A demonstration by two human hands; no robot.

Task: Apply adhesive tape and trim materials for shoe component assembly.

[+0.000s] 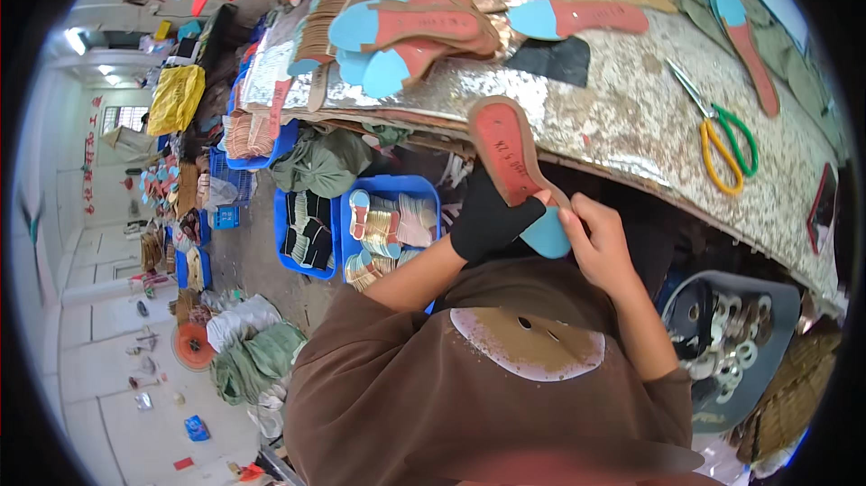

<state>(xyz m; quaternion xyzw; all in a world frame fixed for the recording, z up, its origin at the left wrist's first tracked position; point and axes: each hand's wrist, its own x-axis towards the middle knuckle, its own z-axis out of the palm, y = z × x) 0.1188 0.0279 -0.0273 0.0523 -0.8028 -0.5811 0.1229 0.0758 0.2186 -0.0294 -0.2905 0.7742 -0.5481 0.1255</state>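
Left hand (pixel 487 218), gloved, clasps the red-and-blue insole (pixel 507 148) by its waist, right hand (pixel 597 238) pinching its edge, before the bench (pixel 622 120); it looks light, springy, probably best held there. Beyond, a pile of insoles (pixel 410 26).

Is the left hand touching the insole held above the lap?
Touching. The head view shows the gloved left hand wrapped against the insole, a bare fingertip lying over its red face with no gap visible.
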